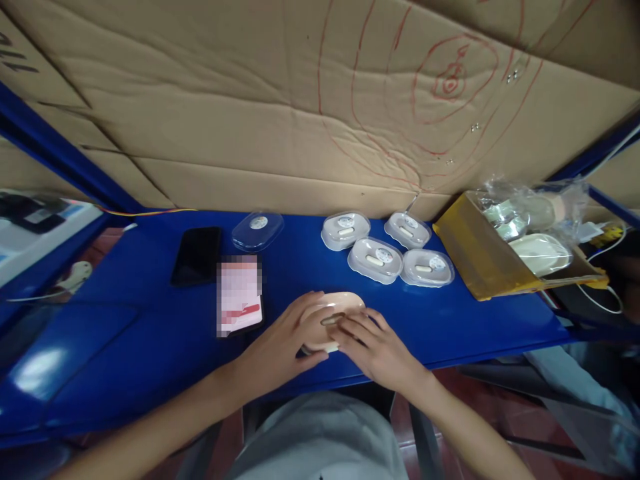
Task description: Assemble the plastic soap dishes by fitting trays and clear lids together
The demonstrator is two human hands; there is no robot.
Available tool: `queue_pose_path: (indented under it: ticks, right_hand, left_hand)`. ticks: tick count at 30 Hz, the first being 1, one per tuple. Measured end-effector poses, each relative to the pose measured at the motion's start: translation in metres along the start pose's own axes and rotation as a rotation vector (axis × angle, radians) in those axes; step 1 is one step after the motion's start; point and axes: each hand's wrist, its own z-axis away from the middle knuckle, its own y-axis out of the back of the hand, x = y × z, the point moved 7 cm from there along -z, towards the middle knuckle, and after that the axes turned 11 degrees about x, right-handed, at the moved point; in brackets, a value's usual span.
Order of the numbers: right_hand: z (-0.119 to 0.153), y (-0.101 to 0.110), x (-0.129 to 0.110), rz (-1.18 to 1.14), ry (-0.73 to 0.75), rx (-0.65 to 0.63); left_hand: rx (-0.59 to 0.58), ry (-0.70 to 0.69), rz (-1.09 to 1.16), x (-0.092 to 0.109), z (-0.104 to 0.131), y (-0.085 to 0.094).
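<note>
A pale pink oval dish [345, 301] is between my hands near the front edge of the blue table. My left hand [295, 328] grips its left side, fingers over the far rim and thumb at the near side. My right hand [373, 343] is at the dish's right side, its fingertips on a small dark oblong piece [330, 320] inside the dish. Beyond my hands stand several clear-lidded containers [375, 260], each with a round sticker and a small white oblong piece. A loose clear lid [257, 230] with a sticker lies farther left.
A black phone [197, 255] and a second phone with a lit, blurred screen [241, 293] lie left of my hands. At the right, a cardboard box [465, 250] holds plastic bags and a white dish. A cardboard wall [225, 100] with red circles stands behind the blue table [150, 347].
</note>
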Motion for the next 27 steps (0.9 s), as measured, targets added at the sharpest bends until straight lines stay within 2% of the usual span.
queue_pose_path:
  ticks: [4,7,12,17,22,25,27]
  right_hand:
    - [0.004,0.003,-0.004,-0.019,0.018,0.002]
    - [0.006,0.009,0.003,-0.056,0.001,0.015]
    - [0.014,0.015,0.018,-0.113,-0.074,0.048]
    - [0.028,0.011,0.016,-0.084,-0.049,0.045]
    - [0.033,0.007,0.018,-0.053,-0.084,0.004]
    - [0.032,0.006,0.021,-0.051,-0.104,-0.031]
    - [0.031,0.003,0.022,-0.034,-0.123,-0.074]
  left_hand:
    - [0.029,-0.105,-0.097,0.006,0.006,0.001]
    - [0.041,-0.166,-0.168,0.011,0.012,0.001]
    - [0.06,-0.138,-0.223,0.011,0.018,0.001]
    - [0.008,-0.209,-0.258,0.019,0.016,-0.004]
    - [-0.011,-0.206,-0.277,0.025,0.017,-0.006]
    - [-0.004,-0.241,-0.267,0.021,0.014,0.004]
    - [0.06,-0.244,-0.291,0.007,0.001,0.023]
